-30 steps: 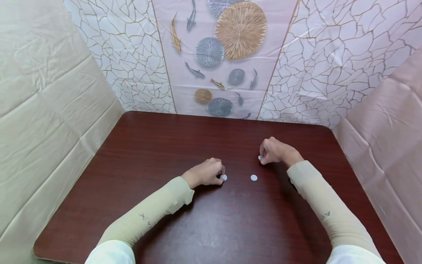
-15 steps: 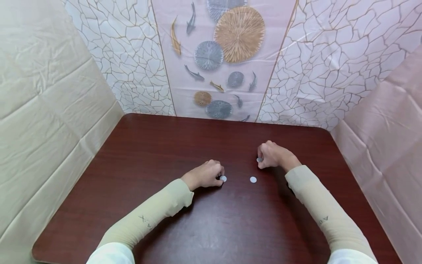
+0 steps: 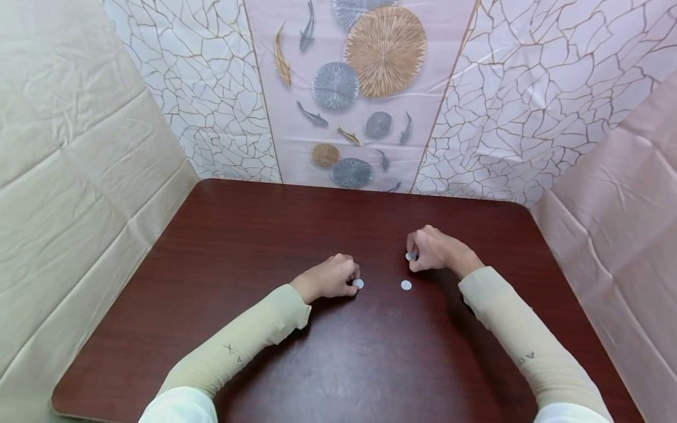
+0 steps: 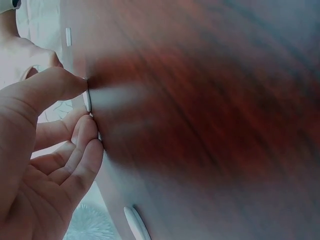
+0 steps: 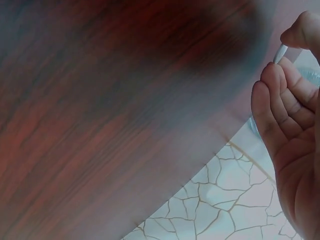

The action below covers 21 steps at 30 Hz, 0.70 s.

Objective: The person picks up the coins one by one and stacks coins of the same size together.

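Near the middle of the dark red-brown table, my left hand [image 3: 329, 278] pinches a small flat white disc [image 3: 359, 284] by its edges, between thumb and fingertips. In the left wrist view that disc [image 4: 88, 101] lies at the table surface. Farther back and to the right, my right hand [image 3: 432, 249] grips a second white disc [image 3: 409, 257]. The right wrist view has this disc [image 5: 280, 54] tilted between thumb and fingers, off the tabletop. Another white disc [image 3: 406, 285] lies flat between the hands, nearer the right one.
One more white disc [image 4: 136, 223] lies on the table at the bottom of the left wrist view; the head view does not show it. A patterned cloth [image 3: 349, 117] hangs behind the table [image 3: 254, 229]. Beige cloths [image 3: 69, 176] line both sides.
My right hand has moved slightly left with its disc. The left hand and the disc lying between the hands have stayed in place; the head view shifts a little.
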Motion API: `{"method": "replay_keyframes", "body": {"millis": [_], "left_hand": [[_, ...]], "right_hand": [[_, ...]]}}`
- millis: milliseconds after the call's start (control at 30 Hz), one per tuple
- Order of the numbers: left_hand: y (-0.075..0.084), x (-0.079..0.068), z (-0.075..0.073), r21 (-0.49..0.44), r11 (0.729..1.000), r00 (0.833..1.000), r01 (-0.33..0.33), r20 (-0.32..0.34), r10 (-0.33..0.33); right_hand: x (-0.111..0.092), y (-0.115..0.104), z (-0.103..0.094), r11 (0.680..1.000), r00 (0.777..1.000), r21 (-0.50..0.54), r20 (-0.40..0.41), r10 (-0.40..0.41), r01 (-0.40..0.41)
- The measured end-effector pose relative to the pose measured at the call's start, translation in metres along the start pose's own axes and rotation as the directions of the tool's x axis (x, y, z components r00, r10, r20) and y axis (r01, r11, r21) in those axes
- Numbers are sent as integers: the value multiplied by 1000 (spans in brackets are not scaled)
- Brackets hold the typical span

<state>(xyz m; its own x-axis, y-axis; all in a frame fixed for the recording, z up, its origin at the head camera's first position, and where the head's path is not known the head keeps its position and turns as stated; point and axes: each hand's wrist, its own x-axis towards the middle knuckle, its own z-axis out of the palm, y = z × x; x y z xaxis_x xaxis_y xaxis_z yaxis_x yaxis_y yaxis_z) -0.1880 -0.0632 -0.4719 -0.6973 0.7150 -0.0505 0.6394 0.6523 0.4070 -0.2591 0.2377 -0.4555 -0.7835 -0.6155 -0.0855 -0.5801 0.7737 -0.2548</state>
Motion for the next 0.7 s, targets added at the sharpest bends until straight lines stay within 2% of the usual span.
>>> {"method": "replay_keyframes", "body": {"millis": [400,700], "left_hand": [[0,0,2,0,1000,1000,10,-1,-10],[0,0,0,15,1000,1000,2,-11,-2]], "right_hand": [[0,-23,5,995,995,53,-46,-86,88],[6,-52,9,987,990,80,-25,-135,137]]}}
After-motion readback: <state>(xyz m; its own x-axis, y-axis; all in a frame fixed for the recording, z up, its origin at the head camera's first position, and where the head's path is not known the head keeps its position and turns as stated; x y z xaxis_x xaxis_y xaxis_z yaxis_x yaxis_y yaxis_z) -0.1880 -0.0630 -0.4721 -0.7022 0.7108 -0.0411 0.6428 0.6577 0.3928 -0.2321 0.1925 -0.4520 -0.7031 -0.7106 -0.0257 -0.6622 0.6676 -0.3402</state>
